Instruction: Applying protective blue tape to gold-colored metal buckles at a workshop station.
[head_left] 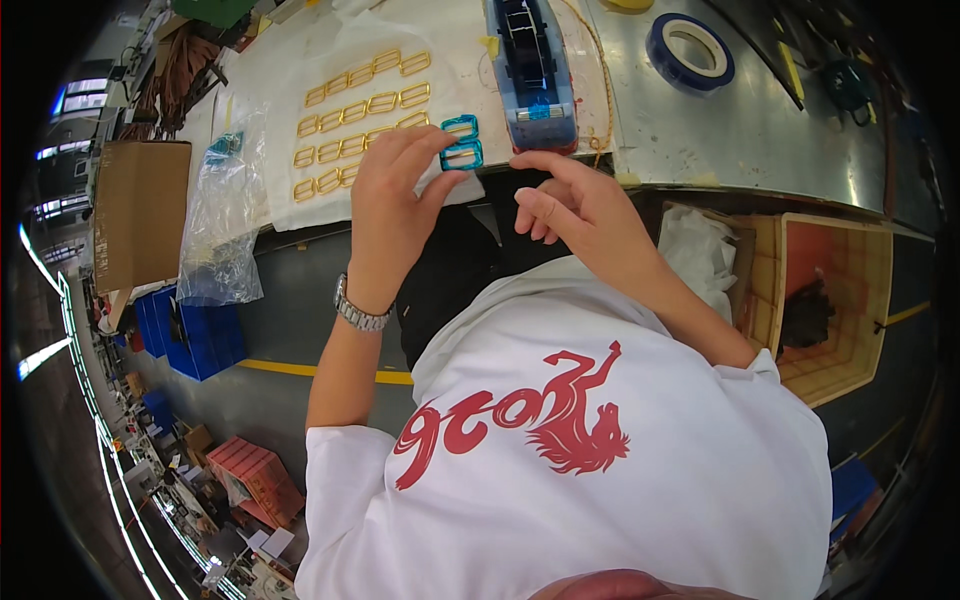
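The left hand [393,190] pinches a teal buckle [461,141] between thumb and fingers, just left of the right hand [572,198], half-open, index extended, gripping nothing visible.

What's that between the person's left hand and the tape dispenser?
In the head view, a pair of turquoise rectangular frames, held at the fingertips of the left hand; then a strip of white surface before the tape dispenser.
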